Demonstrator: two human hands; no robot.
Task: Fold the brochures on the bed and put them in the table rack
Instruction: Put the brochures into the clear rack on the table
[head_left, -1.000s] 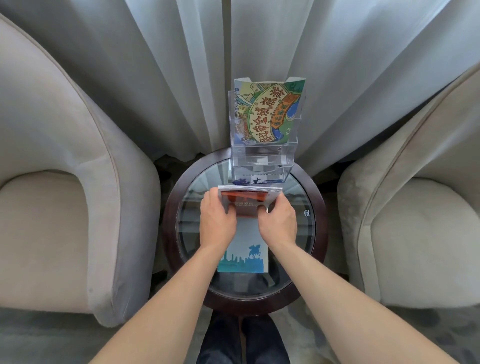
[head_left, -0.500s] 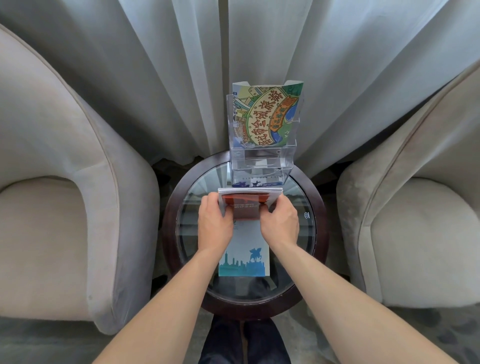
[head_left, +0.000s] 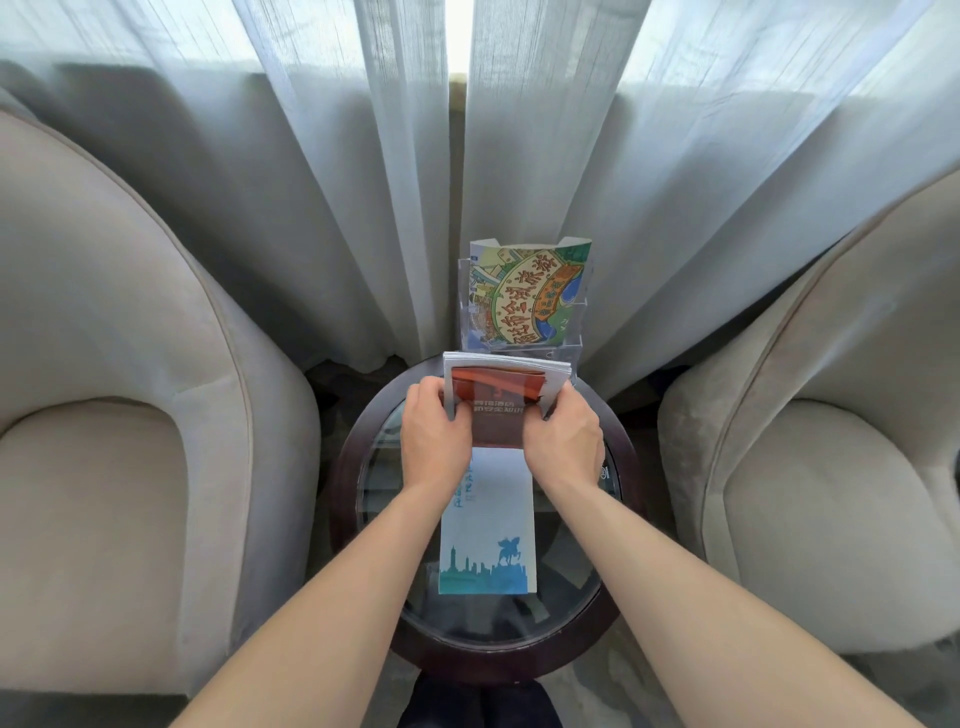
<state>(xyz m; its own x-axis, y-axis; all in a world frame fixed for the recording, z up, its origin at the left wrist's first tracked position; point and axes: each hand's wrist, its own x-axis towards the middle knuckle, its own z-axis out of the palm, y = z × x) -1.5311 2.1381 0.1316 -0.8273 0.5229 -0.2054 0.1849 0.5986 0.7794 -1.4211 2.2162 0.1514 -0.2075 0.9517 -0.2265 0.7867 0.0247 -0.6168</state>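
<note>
- Folded brochure stack (head_left: 503, 395), red/brown cover on top w/ white text, was held up over the far part of the round table, just in front of the rack; grey-white page edges fanned along its top.
- Left hand (head_left: 435, 441) was closed on the stack's left edge, fingers hidden behind it, thumb side toward the cover.
- Right hand (head_left: 563, 441) was clamped on the stack's right edge, fingers curled round the pages.
- Both forearms came in from the bottom corners & met at the stack.
- Under the hands, a pale blue brochure (head_left: 488, 535) lay flat on the glass, long side running toward the person, w/ a blue skyline & horse-rider print at its near end; its far end was covered by the held stack.
- Clear acrylic rack (head_left: 575, 340) stood at the table's far edge, against the curtain.
- Colourful map-style brochure (head_left: 527, 296) stood upright in the rack's upper tier, top edge curled a bit.
- Lower tiers were mostly hidden behind the stack; couldn't tell what was in them.
- Round glass-top table (head_left: 623, 457) had a dark wood rim.
- Beige armchair (head_left: 119, 415) sat left, 2nd armchair (head_left: 841, 441) right, both close to the table.
- Sheer white curtain (head_left: 311, 182) hung behind everything.
</note>
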